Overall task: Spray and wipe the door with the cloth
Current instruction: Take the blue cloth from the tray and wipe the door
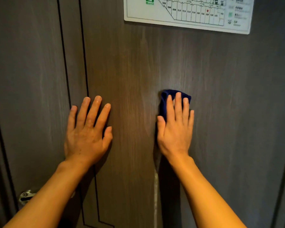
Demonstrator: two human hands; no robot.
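Observation:
A dark grey-brown wooden door (220,79) fills the view, with faint streaks across its middle. My right hand (175,127) lies flat on the door and presses a folded dark blue cloth (164,100) against it. The cloth shows above and to the left of my fingers; the rest is hidden under the palm. My left hand (88,129) rests flat on the door to the left, fingers spread, holding nothing. No spray bottle is in view.
A white floor-plan sign (187,12) is fixed to the door at the top right. Thin black grooves (84,46) run down the door's left part. A metal latch (25,197) sits at the lower left near the frame.

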